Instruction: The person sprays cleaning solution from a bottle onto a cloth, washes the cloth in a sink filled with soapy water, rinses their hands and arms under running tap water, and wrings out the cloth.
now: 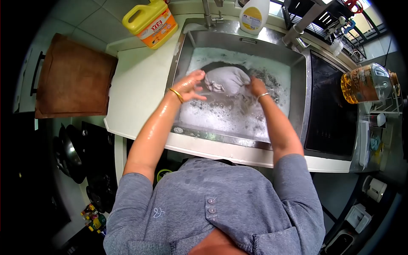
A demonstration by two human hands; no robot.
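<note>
A light grey wet cloth (227, 80) lies bunched in the soapy water of the steel sink (304, 85). Darker fabric shows just behind it, partly under water. My left hand (191, 86), with a gold bangle at the wrist, is left of the cloth, its fingers spread and holding nothing. At the cloth's right edge is my right hand (256, 86), wearing a silver bangle, its fingers curled on the cloth. Foam and bubbles cover much of the water.
A yellow detergent jug (155, 27) stands on the counter behind left, a white bottle (254, 17) behind the sink beside the faucet (208, 15). At right are a dark panel (329, 106) and an oil bottle (365, 83). A brown board (74, 78) is at left.
</note>
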